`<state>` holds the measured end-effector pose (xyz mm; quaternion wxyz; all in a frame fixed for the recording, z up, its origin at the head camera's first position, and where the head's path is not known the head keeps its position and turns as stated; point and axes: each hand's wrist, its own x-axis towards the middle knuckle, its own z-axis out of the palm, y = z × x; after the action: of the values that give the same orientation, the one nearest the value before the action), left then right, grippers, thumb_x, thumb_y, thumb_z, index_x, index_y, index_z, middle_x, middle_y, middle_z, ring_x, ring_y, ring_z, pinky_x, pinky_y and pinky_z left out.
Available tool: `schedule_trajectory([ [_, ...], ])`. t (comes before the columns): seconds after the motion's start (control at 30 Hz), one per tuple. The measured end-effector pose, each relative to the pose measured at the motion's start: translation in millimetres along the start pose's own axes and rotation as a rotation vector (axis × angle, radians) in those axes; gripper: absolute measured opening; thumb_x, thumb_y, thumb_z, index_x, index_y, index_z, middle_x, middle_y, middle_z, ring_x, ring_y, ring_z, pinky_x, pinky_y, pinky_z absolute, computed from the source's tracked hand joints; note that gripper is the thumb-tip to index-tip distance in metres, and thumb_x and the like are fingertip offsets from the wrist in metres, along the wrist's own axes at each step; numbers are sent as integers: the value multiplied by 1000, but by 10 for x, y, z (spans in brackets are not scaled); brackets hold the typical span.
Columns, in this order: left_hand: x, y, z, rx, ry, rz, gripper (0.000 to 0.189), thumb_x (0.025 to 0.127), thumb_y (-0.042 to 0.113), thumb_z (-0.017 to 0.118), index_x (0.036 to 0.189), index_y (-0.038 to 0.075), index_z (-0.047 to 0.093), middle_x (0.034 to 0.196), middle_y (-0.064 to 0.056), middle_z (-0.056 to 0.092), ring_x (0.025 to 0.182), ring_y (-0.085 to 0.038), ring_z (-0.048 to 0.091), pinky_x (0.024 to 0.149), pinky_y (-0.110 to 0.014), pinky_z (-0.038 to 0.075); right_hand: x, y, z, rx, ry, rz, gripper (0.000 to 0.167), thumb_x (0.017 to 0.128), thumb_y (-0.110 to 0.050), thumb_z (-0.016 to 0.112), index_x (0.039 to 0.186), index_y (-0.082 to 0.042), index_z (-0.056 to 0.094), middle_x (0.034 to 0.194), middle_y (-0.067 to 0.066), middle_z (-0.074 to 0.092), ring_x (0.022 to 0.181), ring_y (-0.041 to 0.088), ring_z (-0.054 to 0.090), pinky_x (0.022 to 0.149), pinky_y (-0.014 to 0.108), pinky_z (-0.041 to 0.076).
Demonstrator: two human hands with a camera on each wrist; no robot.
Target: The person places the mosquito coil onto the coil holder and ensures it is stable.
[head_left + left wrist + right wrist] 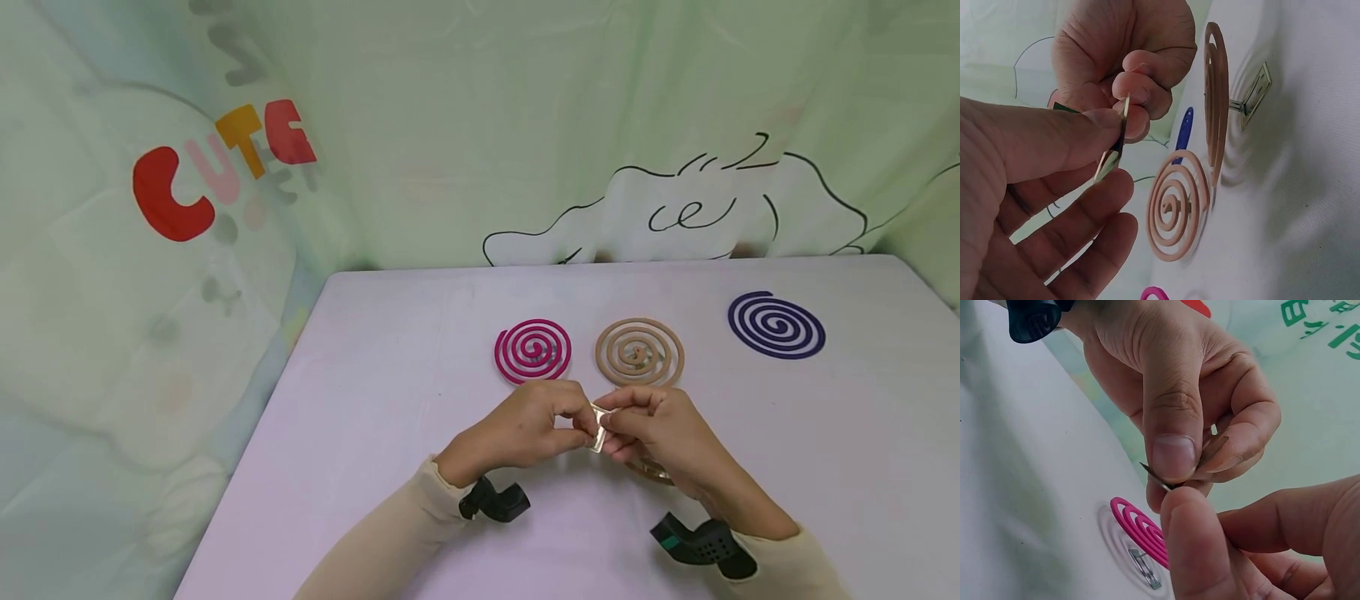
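Note:
Both hands meet over the near middle of the table at a small, thin, shiny metal coil stand (597,427). My left hand (528,425) pinches it between thumb and fingers. From the other side my right hand (667,433) grips it with thumb and fingertips. The stand's thin edge (1109,161) shows between the fingers in the left wrist view. Just beneath the right hand is a brown mosquito coil (651,472), mostly hidden by it in the head view. In the left wrist view that coil sits raised on a flat metal stand (1255,100).
Beyond the hands lie a pink coil (532,351) and a tan coil (640,352), side by side. A dark blue coil (777,325) is at the far right of the white table (360,350). Printed curtains (465,125) hang behind and at the left.

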<state>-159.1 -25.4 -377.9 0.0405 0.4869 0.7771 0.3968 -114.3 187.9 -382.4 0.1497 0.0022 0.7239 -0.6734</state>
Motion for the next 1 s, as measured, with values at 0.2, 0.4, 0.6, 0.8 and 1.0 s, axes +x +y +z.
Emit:
schedule_trajectory([
  [0.2, 8, -18, 8, -98, -6, -47, 13, 88, -3, 78, 98, 5, 77, 93, -2, 72, 90, 1, 62, 88, -16, 52, -3, -2, -10, -10, 12, -3, 33, 95, 0, 60, 122, 18, 61, 84, 8, 74, 65, 16, 70, 63, 30, 62],
  [0.4, 7, -27, 15, -173, -9, -74, 13, 90, -3, 77, 101, 3, 77, 96, -5, 74, 92, 4, 61, 89, -18, 54, -10, -14, -15, -3, 15, -4, 30, 95, -1, 61, 120, 17, 62, 85, 7, 74, 65, 16, 70, 63, 30, 63],
  [0.6, 3, -20, 5, -217, -5, -72, 11, 90, -5, 75, 98, 2, 78, 97, -7, 75, 93, 5, 60, 88, -25, 56, -19, -22, -3, 7, 11, -7, 30, 94, 1, 60, 120, 17, 62, 84, 7, 74, 64, 16, 71, 62, 30, 63],
  [0.8, 4, -30, 14, -224, 2, -38, 11, 88, -7, 77, 93, 2, 79, 95, -6, 76, 93, 6, 61, 88, -32, 58, -23, -28, -10, 12, 4, -4, 30, 94, 1, 60, 119, 17, 61, 84, 7, 73, 65, 16, 71, 62, 30, 63],
  [1.0, 0, -31, 16, -211, -1, -22, 10, 88, -7, 77, 91, 3, 79, 94, -6, 75, 92, 6, 61, 88, -31, 58, -19, -18, -7, 13, 11, -3, 28, 94, 2, 60, 118, 17, 62, 83, 6, 73, 64, 15, 71, 61, 30, 62],
])
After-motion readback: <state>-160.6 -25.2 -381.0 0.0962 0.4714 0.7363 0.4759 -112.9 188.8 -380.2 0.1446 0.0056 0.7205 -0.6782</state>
